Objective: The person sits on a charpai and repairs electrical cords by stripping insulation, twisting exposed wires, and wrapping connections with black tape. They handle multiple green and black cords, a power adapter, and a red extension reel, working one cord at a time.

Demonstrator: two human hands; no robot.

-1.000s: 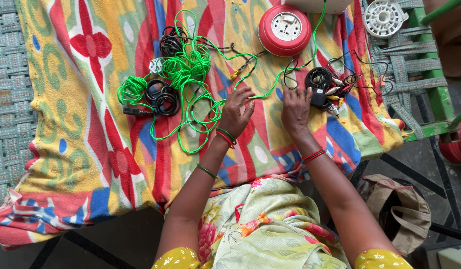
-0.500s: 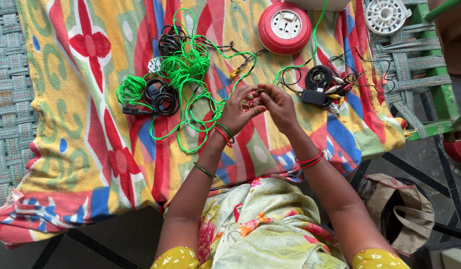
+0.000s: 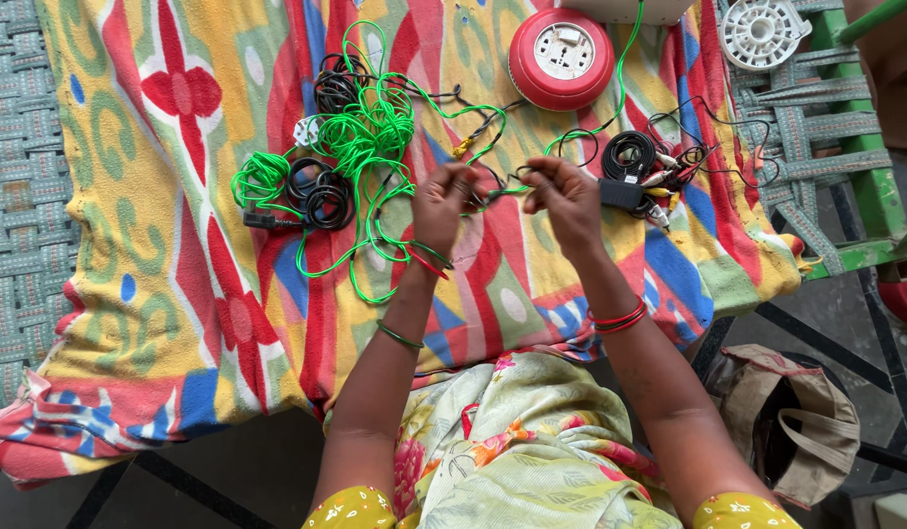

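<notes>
My left hand (image 3: 441, 204) and my right hand (image 3: 563, 199) are raised side by side over a colourful patterned cloth (image 3: 198, 255). Both pinch the ends of a thin black wire (image 3: 502, 184) stretched between them. A tangle of bright green cable (image 3: 370, 127) lies just left of my left hand, mixed with black cable coils (image 3: 321, 191). Right of my right hand sit a black coil with an adapter (image 3: 628, 162) and several small coloured plugs (image 3: 669, 181).
A round red extension reel with a white socket face (image 3: 561, 57) rests at the top. A white round plastic part (image 3: 760, 29) lies on the woven cot (image 3: 806, 127) with a green frame. A brown bag (image 3: 796, 421) sits on the floor at right.
Both hands have lifted off the cloth and come together, then spread slightly apart with the thin black wire held between them.
</notes>
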